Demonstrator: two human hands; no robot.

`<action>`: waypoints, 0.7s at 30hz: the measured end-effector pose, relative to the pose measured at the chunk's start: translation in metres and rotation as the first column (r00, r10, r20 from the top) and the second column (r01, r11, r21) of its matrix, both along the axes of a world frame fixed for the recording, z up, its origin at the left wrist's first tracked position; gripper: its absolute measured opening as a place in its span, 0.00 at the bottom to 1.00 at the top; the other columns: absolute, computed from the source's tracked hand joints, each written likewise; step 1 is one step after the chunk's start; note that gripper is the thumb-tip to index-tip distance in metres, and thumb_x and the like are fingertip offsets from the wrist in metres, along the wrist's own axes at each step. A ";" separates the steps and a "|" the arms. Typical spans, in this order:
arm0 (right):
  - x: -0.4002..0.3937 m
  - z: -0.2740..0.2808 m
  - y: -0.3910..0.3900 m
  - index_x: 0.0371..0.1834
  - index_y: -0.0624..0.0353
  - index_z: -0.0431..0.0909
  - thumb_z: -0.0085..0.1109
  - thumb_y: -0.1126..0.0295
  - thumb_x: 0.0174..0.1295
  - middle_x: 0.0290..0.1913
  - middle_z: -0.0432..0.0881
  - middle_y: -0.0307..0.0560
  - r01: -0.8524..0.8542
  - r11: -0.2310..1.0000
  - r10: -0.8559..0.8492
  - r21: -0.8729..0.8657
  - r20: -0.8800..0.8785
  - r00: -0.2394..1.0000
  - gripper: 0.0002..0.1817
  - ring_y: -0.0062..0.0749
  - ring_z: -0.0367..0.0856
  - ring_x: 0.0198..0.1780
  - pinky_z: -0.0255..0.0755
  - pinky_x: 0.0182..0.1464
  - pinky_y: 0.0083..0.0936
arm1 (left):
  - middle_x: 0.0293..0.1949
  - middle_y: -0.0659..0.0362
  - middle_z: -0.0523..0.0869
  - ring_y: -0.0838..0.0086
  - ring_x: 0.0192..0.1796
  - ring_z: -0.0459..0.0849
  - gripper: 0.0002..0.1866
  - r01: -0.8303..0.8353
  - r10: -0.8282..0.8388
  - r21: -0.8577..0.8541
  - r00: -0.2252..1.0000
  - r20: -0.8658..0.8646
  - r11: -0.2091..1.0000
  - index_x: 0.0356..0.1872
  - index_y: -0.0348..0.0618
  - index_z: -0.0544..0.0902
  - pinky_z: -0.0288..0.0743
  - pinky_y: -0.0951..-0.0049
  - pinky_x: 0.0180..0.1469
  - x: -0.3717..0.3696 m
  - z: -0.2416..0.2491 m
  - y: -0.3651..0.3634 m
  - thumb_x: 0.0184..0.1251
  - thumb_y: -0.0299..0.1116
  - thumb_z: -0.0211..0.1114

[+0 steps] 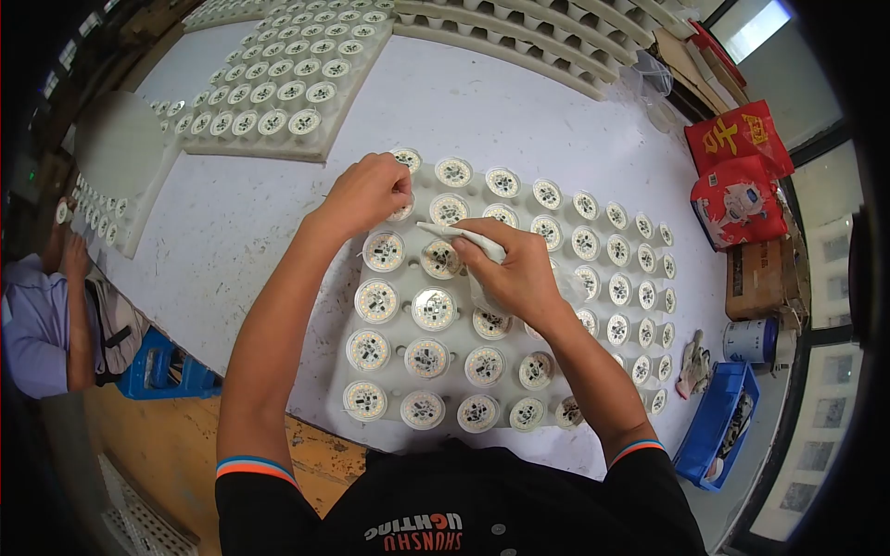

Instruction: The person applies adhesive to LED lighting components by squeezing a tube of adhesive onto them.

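Observation:
A pale tray (350, 324) in front of me holds several rows of round LED bulb bases (433, 309), each with a circuit board facing up. My right hand (514, 269) grips a white tube with a pointed nozzle (482, 245). Its tip points left, just above the bulb bases near the tray's upper left. My left hand (369, 193) is closed over the upper left corner, its fingers curled down beside a bulb base (400, 208). Whatever those fingers pinch, if anything, is hidden. A crumpled, see-through plastic bag (567, 285) seems to lie partly under my right hand.
Another filled tray (315, 139) lies at the upper left, with stacked trays (519, 56) behind. To the right are red packages (742, 199), a cardboard box (762, 283), a can (749, 341), a glove (695, 366) and a blue bin (718, 426). A co-worker (46, 315) sits far left.

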State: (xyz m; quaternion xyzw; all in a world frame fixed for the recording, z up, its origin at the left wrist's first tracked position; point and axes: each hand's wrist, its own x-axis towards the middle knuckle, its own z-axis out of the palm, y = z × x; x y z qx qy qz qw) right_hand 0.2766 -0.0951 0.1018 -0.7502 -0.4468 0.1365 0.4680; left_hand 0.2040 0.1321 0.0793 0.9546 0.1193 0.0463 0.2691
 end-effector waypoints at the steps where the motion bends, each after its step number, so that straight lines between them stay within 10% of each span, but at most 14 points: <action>1: 0.000 0.000 -0.001 0.48 0.55 0.84 0.65 0.63 0.61 0.38 0.87 0.49 0.005 1.000 -0.005 -0.004 0.009 1.000 0.14 0.40 0.84 0.28 0.75 0.33 0.32 | 0.36 0.53 0.83 0.63 0.40 0.82 0.09 -0.063 0.064 -0.026 0.998 0.024 0.998 0.32 0.37 0.82 0.75 0.66 0.44 -0.001 -0.001 0.000 0.57 0.33 0.68; 6: -0.002 0.003 0.002 0.51 0.53 0.83 0.66 0.63 0.61 0.37 0.87 0.49 -0.007 1.000 0.007 -0.007 0.045 0.999 0.16 0.40 0.85 0.30 0.76 0.34 0.32 | 0.38 0.52 0.83 0.66 0.41 0.82 0.09 -0.396 0.387 -0.185 0.918 -0.082 0.900 0.35 0.37 0.81 0.75 0.66 0.46 -0.018 -0.007 0.005 0.62 0.32 0.65; 12: -0.003 0.033 0.006 0.50 0.53 0.83 0.66 0.61 0.61 0.36 0.87 0.51 -0.010 0.988 0.024 -0.152 0.088 0.996 0.16 0.44 0.85 0.32 0.76 0.36 0.34 | 0.49 0.54 0.82 0.68 0.45 0.81 0.21 0.094 0.023 -0.396 0.959 0.283 0.914 0.57 0.41 0.78 0.75 0.67 0.51 -0.042 -0.028 0.017 0.62 0.30 0.63; 21: 0.010 0.026 0.035 0.46 0.53 0.83 0.63 0.59 0.62 0.36 0.86 0.51 -0.064 0.951 0.172 -0.302 0.347 0.922 0.14 0.48 0.84 0.35 0.76 0.38 0.42 | 0.44 0.55 0.83 0.69 0.44 0.82 0.36 0.092 -0.131 -0.284 0.984 -0.123 0.954 0.67 0.50 0.74 0.76 0.68 0.52 -0.028 -0.002 0.028 0.52 0.25 0.71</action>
